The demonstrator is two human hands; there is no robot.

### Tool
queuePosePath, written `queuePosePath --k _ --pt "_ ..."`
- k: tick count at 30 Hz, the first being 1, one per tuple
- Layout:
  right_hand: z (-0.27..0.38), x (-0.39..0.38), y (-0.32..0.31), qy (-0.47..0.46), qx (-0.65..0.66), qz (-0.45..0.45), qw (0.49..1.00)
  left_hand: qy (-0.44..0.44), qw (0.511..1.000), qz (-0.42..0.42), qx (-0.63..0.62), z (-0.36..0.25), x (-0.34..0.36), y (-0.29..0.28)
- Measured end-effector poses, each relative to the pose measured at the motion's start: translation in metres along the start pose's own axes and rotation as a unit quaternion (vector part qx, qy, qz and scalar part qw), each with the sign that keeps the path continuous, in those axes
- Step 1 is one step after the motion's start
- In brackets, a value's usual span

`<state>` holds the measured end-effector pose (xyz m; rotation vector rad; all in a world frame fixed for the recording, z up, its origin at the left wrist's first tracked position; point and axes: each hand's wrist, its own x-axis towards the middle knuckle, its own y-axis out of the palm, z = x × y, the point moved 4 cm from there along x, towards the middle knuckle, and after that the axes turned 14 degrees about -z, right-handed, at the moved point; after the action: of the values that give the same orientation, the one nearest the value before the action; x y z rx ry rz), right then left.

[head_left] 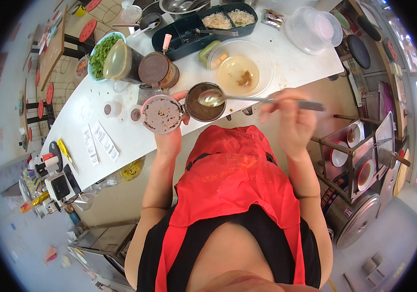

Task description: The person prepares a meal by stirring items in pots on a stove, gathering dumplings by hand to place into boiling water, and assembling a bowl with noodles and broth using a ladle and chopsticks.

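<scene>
My left hand (170, 141) is closed around a jar (202, 113) of brown powder at the table's near edge. The jar's round hinged lid (161, 116) is flipped back to the left, with brown specks on its inside. My right hand (293, 117) grips the dark handle of a metal spoon (247, 98). The spoon's bowl is over the mouth of the jar; whether it touches the powder I cannot tell. Just beyond stands a clear plastic bowl (265, 61) with pale liquid and a brown clump of seasoning (244, 79) in it.
A lidded brown container (158, 70), a pitcher (120, 61) and a bowl of chopped greens (103, 54) stand at the left. Behind is a dark green divided tray (179, 41). Stacked clear bowls (310, 29) stand far right; paper slips (105, 141) lie left.
</scene>
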<state>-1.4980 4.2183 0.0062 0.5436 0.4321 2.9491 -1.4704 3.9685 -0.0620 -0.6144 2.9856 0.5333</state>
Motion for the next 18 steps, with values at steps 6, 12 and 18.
queuePosePath --k 6,12,18 --pt "-0.005 0.01 0.01 -0.078 -0.256 0.129 0.955 0.003 1.0 -0.028 0.003 0.003 -0.007 -0.011" --pt "-0.056 0.036 -0.046 0.214 -0.39 -0.044 0.895 -0.012 0.998 -0.062 -0.002 0.005 -0.008 -0.014" --pt "-0.08 0.03 -0.061 0.264 -0.244 -0.054 0.932 -0.003 0.998 -0.054 0.033 0.014 -0.003 -0.003"
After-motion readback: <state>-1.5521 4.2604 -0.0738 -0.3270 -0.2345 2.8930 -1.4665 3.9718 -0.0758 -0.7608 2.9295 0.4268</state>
